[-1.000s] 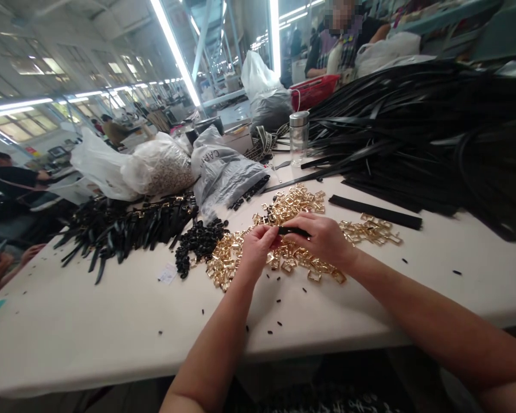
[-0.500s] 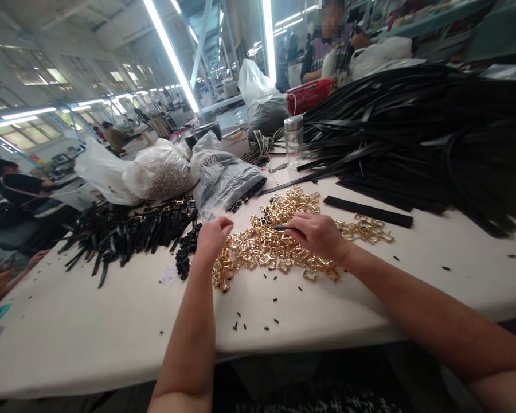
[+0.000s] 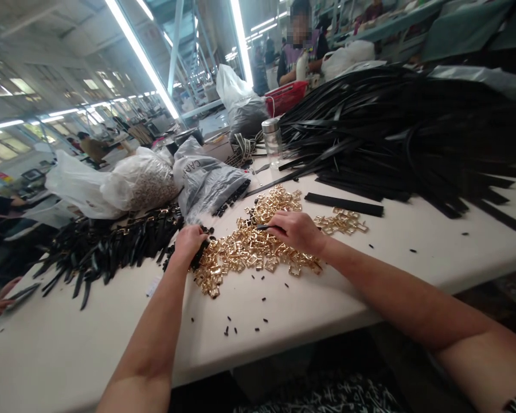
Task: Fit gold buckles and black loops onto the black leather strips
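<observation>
Strip [image 3: 262,227] sits pinched in the right hand [image 3: 296,230]; hold it steady over the gold frames [image 3: 258,250]. Whether the left hand [image 3: 188,243] grips any black pieces [image 3: 199,257] beneath cannot be told.

Long tube lights [image 3: 141,57] glared overhead, and I could follow smaller ones back into the deep hall. Windows [image 3: 0,150] let in dull light on the left beneath a pale ceiling [image 3: 38,28]. A metal post [image 3: 175,49] rose beyond the whitish counter [image 3: 90,338].
</observation>
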Demonstrator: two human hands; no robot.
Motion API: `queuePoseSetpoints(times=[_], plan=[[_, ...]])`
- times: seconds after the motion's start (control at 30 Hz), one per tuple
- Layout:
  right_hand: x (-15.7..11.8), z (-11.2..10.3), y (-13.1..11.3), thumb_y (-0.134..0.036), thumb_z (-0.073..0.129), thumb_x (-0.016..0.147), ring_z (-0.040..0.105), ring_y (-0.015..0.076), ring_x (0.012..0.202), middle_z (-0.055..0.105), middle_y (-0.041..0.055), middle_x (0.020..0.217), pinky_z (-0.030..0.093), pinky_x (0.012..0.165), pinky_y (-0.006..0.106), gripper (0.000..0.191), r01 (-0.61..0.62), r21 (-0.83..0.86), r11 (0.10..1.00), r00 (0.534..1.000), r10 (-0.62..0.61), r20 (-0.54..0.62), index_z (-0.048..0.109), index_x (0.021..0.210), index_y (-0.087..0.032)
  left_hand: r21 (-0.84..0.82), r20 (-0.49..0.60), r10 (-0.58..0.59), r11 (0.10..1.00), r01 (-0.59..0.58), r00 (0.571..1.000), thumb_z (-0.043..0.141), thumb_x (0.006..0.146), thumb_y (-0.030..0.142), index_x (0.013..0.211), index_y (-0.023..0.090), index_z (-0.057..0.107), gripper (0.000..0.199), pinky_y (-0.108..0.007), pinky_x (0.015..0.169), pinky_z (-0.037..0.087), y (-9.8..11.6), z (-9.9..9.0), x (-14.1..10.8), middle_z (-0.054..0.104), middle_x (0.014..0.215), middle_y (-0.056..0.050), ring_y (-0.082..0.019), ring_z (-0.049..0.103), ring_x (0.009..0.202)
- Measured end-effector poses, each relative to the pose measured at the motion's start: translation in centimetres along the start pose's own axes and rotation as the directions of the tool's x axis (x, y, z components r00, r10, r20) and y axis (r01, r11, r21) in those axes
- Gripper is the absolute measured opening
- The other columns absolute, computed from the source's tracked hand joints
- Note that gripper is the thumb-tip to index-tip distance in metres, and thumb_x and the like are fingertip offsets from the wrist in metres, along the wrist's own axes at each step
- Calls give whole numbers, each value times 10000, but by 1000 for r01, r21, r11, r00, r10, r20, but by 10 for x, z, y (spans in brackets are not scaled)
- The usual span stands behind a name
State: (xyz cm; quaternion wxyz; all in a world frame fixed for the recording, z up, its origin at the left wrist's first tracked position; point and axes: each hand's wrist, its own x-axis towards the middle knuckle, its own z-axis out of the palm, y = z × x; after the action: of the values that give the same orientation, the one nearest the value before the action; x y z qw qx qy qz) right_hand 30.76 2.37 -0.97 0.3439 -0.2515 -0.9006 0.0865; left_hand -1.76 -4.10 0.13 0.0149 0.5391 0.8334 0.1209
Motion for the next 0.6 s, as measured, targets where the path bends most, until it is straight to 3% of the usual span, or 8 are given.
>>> queuePoseSetpoints(times=[0.07, 0.1, 0.17, 0.2, 0.23, 0.3, 0.4, 0.6], plan=[[0, 0, -2, -332, 511, 917, 493, 113, 636, 632, 23, 761, 300, 580, 267, 244, -2, 5, 1000, 1000, 2, -11, 649, 798, -170, -292, -28, -59, 955, 49, 998, 741, 646, 276, 559, 193, 627, 166, -304, 670, 419, 13, 0, -7, 617, 563, -39, -217, 615, 693], [0, -1, -3, -329, 511, 916, 494, 113, 636, 632, 22, 759, 303, 583, 267, 243, -1, 11, 1000, 1000, 1, -18, 649, 793, -171, -506, -5, -98, 859, 82, 995, 754, 639, 299, 582, 185, 630, 178, -292, 651, 429, 23, 1, -13, 620, 570, -33, -201, 615, 664], [0, -1, -6, -319, 515, 912, 498, 114, 638, 627, 20, 751, 311, 587, 267, 233, -2, 23, 1000, 999, 2, -32, 649, 789, -173, -858, 112, -127, 487, 160, 986, 782, 623, 342, 660, 168, 645, 224, -260, 618, 455, 49, 6, -27, 644, 627, -23, -158, 621, 622], [0, -2, -7, -313, 517, 909, 499, 114, 636, 623, 18, 744, 313, 587, 265, 228, -6, 28, 1000, 999, 7, -42, 649, 787, -173, -939, 175, -111, 280, 200, 978, 795, 618, 348, 700, 164, 648, 249, -243, 614, 472, 63, 10, -35, 658, 665, -21, -138, 626, 616], [0, -2, -9, -307, 518, 907, 501, 114, 635, 619, 16, 738, 315, 586, 263, 223, -12, 31, 999, 998, 14, -53, 649, 787, -173, -967, 224, -93, 105, 233, 970, 806, 618, 339, 728, 162, 647, 262, -227, 616, 489, 77, 14, -43, 667, 693, -18, -121, 632, 615], [-1, -2, -11, -301, 519, 905, 504, 113, 640, 615, 14, 731, 320, 590, 258, 214, -23, 37, 999, 997, 26, -77, 649, 792, -173, -950, 298, -61, -119, 289, 953, 810, 639, 295, 745, 161, 636, 244, -191, 613, 510, 101, 22, -58, 667, 697, -8, -92, 636, 606], [-1, -1, -14, -308, 518, 908, 507, 111, 651, 617, 13, 738, 321, 597, 250, 214, -24, 38, 999, 994, 28, -106, 650, 807, -173, -895, 383, -32, -259, 363, 923, 793, 680, 231, 728, 152, 624, 193, -146, 578, 518, 123, 32, -72, 651, 648, 4, -70, 635, 578], [0, 0, -14, -316, 496, 925, 489, 104, 629, 619, 10, 749, 289, 568, 257, 250, -14, -29, 999, 995, 11, -97, 658, 806, -168, -838, 445, 31, -337, 428, 895, 749, 738, 165, 800, 118, 649, 126, -124, 556, 531, 131, 35, -80, 674, 680, -16, -73, 653, 590]])
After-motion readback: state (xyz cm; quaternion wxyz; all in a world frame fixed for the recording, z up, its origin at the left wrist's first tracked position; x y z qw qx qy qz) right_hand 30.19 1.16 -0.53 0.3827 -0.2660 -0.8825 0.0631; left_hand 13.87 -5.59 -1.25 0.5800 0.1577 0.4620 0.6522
